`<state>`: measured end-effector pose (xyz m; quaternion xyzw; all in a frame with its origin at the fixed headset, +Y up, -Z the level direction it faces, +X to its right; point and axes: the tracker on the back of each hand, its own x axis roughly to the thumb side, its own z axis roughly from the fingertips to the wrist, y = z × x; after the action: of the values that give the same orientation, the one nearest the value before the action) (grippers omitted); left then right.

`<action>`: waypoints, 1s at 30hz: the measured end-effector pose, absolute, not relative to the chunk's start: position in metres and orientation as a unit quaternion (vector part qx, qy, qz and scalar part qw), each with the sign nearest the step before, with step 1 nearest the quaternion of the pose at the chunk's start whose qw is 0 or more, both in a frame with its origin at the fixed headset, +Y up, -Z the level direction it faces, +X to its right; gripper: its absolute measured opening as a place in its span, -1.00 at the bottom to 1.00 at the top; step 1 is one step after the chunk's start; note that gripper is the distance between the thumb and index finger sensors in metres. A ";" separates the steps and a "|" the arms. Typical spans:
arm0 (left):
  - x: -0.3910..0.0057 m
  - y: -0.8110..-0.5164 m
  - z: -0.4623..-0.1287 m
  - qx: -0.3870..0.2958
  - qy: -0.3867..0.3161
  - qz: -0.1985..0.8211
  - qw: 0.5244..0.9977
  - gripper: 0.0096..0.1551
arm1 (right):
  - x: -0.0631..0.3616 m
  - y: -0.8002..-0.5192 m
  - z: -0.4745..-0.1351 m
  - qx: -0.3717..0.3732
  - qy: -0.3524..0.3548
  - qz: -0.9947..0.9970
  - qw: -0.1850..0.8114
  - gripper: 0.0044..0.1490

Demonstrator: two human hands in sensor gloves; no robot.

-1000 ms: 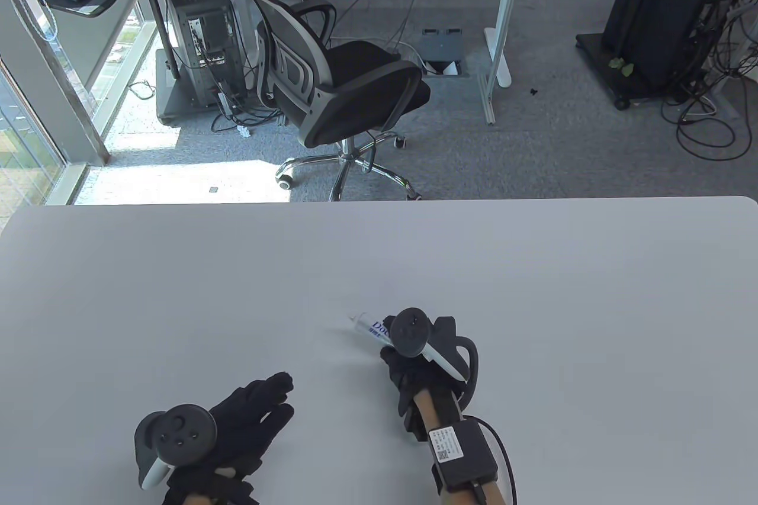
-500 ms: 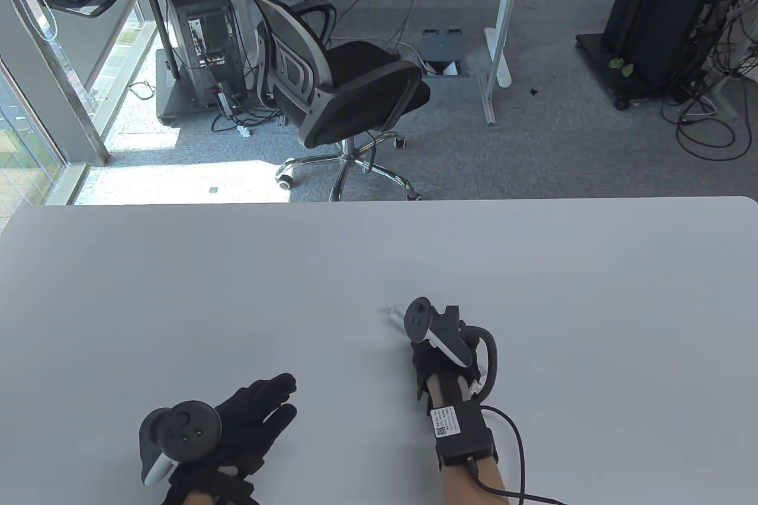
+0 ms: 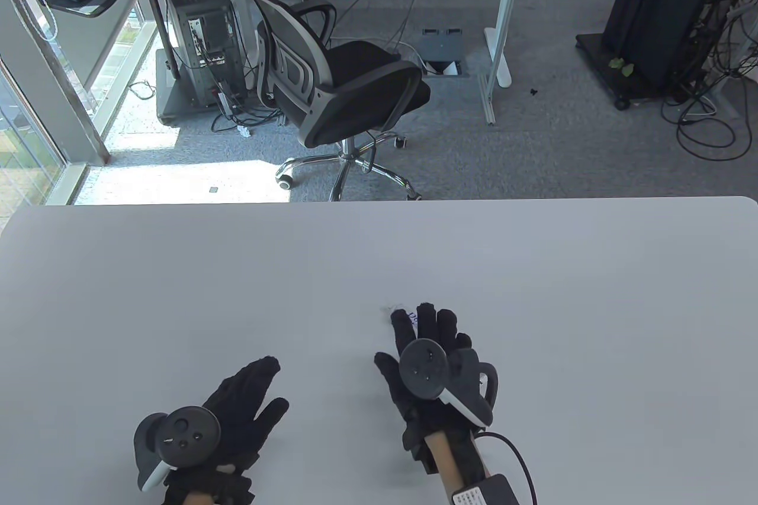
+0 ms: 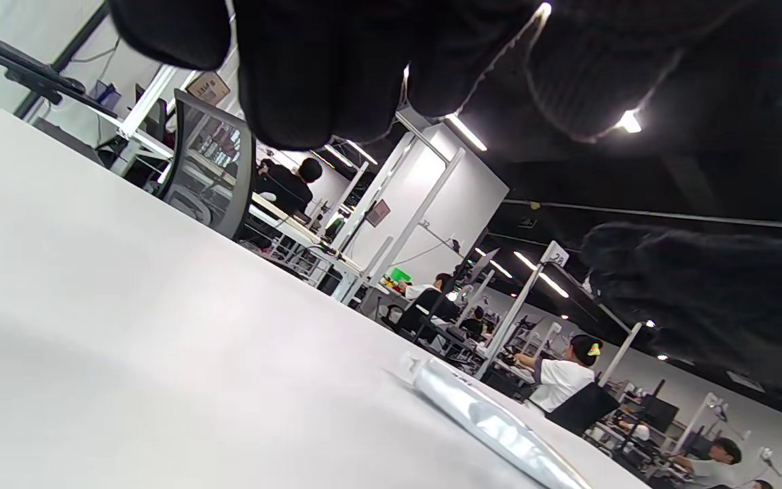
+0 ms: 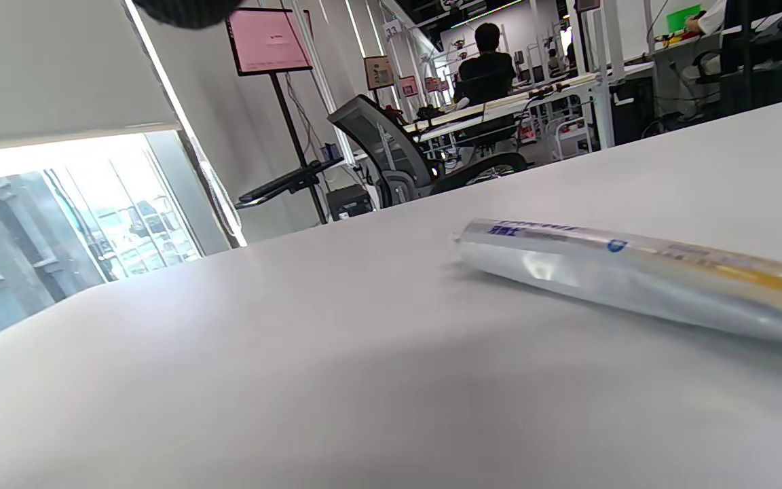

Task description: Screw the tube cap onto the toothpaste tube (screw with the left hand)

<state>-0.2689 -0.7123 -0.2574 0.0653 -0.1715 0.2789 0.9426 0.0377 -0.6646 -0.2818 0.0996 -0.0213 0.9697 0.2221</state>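
Observation:
The silver toothpaste tube lies flat on the white table. In the table view only its left end shows past my right fingers. It also shows in the left wrist view, with a small nub at its near end; I cannot tell if that is the cap. My right hand is palm down with fingers spread over the tube and grips nothing. My left hand is open and empty, palm down, to the left of the tube and apart from it.
A black office chair stands on the floor beyond the table's far edge. Desk legs and cables lie farther back. Windows run along the left side.
My right hand, which held the tube, has turned palm down and spread its fingers; the tube now lies on the table. My left hand has drawn back a little.

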 end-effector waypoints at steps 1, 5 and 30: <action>-0.269 -0.714 -0.258 0.064 -0.167 0.269 0.946 -0.15 | 0.034 -0.665 -0.276 0.109 -0.021 0.967 0.231 -0.08; -0.270 -0.726 -0.263 0.039 -0.151 0.209 0.966 0.02 | 0.016 -0.685 -0.250 0.163 -0.014 0.956 0.244 -0.04; -0.260 -0.753 -0.278 -0.054 -0.101 0.097 0.989 0.04 | 0.015 -0.774 -0.270 0.160 0.134 0.963 0.171 -0.03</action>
<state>-0.2604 -0.7534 -0.2777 -0.0543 -0.1013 0.0975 0.9886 0.0149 -0.7744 -0.2700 0.1597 0.1339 0.9631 0.1706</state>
